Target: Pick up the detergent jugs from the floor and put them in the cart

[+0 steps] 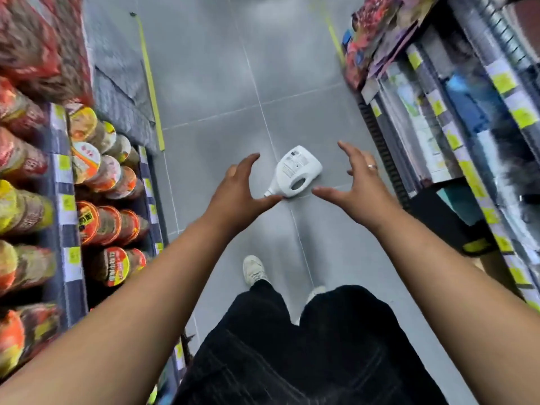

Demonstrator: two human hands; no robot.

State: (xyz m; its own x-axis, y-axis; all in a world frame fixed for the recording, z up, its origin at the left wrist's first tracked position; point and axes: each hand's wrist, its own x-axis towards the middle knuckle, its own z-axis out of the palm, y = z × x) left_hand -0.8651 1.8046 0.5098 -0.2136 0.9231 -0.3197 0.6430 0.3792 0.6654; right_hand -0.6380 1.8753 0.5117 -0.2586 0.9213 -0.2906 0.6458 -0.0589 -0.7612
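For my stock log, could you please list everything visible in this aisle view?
floor: one, grey tiles, aisle
detergent jug: one, white, on its side mid-aisle
floor strips: two, yellow, along the shelf feet
noodle cups: many, red-orange-yellow, left shelves
right shelves: one run, blurred goods, yellow tags
shoes: two, white, bottom centre
trousers: one pair, black, bottom
left hand: one, fingers spread, empty, beside detergent jug
right hand: one, ringed, fingers spread, empty

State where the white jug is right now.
In the head view the jug lies on its side on the floor, mid-aisle, between the left hand and the right hand, ahead of the shoe.
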